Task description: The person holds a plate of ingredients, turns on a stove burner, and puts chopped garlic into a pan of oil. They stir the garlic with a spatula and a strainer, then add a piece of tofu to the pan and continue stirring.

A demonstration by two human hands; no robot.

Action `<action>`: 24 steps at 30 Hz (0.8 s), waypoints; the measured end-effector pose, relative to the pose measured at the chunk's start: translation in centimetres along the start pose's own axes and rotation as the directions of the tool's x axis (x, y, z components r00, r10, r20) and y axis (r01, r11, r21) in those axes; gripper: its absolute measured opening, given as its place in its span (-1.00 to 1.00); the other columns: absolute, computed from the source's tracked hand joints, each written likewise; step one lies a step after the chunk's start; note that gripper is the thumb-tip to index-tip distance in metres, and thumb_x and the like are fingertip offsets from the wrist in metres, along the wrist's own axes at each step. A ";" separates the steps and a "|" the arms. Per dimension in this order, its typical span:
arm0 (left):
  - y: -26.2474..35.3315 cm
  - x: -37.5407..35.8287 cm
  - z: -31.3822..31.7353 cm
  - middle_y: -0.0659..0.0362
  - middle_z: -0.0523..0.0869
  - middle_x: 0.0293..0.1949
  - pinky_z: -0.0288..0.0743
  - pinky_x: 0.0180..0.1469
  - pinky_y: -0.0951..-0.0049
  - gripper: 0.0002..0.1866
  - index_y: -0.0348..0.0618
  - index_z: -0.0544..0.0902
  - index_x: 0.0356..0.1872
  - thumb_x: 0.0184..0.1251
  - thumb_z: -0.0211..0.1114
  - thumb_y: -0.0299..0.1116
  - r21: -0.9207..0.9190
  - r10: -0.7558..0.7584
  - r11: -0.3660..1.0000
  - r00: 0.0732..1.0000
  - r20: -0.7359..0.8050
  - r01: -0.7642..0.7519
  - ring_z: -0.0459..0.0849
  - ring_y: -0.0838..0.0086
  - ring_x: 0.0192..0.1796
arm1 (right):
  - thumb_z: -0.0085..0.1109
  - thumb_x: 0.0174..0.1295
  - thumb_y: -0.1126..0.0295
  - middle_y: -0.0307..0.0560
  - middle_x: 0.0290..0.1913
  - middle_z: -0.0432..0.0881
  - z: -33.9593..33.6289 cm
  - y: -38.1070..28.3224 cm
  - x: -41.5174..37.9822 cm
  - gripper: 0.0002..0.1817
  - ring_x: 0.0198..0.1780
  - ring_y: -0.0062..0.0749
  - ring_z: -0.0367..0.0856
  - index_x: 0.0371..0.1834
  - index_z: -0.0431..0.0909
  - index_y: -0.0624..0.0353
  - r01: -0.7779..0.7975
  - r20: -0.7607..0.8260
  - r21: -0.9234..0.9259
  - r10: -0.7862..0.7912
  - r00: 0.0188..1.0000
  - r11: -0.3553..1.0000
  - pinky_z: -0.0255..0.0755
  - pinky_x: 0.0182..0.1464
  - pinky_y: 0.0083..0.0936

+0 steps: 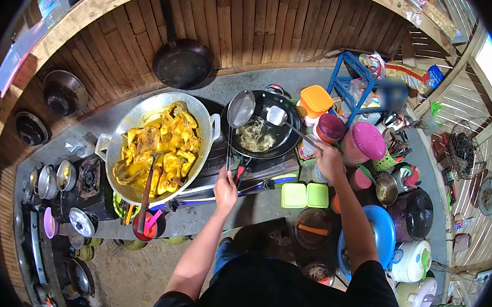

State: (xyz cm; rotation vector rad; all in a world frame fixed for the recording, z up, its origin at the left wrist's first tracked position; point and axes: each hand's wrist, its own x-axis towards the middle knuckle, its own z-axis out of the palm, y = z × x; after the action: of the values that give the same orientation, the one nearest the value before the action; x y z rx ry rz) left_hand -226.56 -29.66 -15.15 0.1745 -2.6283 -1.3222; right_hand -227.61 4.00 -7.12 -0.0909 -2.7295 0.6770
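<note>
My left hand (225, 190) is closed around the long handle of a round mesh strainer (241, 109), whose head is over the left side of a black wok (282, 146). My right hand (330, 162) grips a metal spatula (276, 116), its blade above the wok's far part. Pale, stringy food (256, 135) lies in the wok. Left of it stands a large two-handled aluminium pan (118, 185) full of yellow chicken pieces (171, 139). A long-handled ladle (148, 190) rests in that pan, its handle sticking out toward me.
A black frying pan (182, 64) hangs on the bamboo wall. To the right are an orange-lidded container (316, 100), a pink-lidded tub (369, 140) and a blue rack (343, 81). Green containers (293, 196) stand at the counter's front edge, near a blue basin (381, 229).
</note>
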 end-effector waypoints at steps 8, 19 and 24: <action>0.1 0.0 -0.2 -0.23 0.70 -0.22 0.49 -0.12 -0.16 -0.63 -0.09 0.51 0.19 0.60 -0.09 -0.14 0.009 0.015 1.000 1.000 0.004 -0.015 0.65 -0.24 -0.14 | 0.18 0.28 0.35 0.23 -0.10 0.69 5.1 0.7 1.9 -0.69 -0.07 0.19 0.66 0.07 0.65 0.14 -0.016 0.025 0.054 0.015 1.000 0.998 0.54 -0.01 -0.06; 0.2 0.1 -0.6 -0.27 0.69 -0.26 0.48 -0.13 -0.17 -0.63 -0.09 0.50 0.20 0.60 -0.09 -0.15 -0.004 0.020 1.000 1.000 -0.010 -0.020 0.64 -0.26 -0.16 | 0.26 0.20 0.39 0.16 -0.09 0.71 -0.2 2.2 1.5 -0.72 -0.03 0.06 0.67 -0.03 0.70 0.16 0.165 0.105 0.200 -0.188 0.976 0.966 0.53 0.02 -0.19; 0.0 0.1 -0.3 -0.27 0.69 -0.26 0.48 -0.13 -0.15 -0.62 -0.14 0.49 0.20 0.60 -0.08 -0.14 0.001 0.036 0.999 0.999 -0.031 -0.036 0.65 -0.26 -0.16 | 0.21 0.21 0.41 0.15 -0.09 0.71 -0.5 2.7 2.1 -0.70 -0.04 0.06 0.67 0.01 0.67 0.17 0.203 -0.043 0.098 -0.200 0.979 0.974 0.52 0.02 -0.18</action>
State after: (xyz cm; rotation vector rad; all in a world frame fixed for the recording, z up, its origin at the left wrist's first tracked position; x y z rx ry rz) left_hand -226.61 -29.96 -14.93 0.1462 -2.5934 -1.2968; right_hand -229.46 6.94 -7.32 0.1951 -2.6203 0.7462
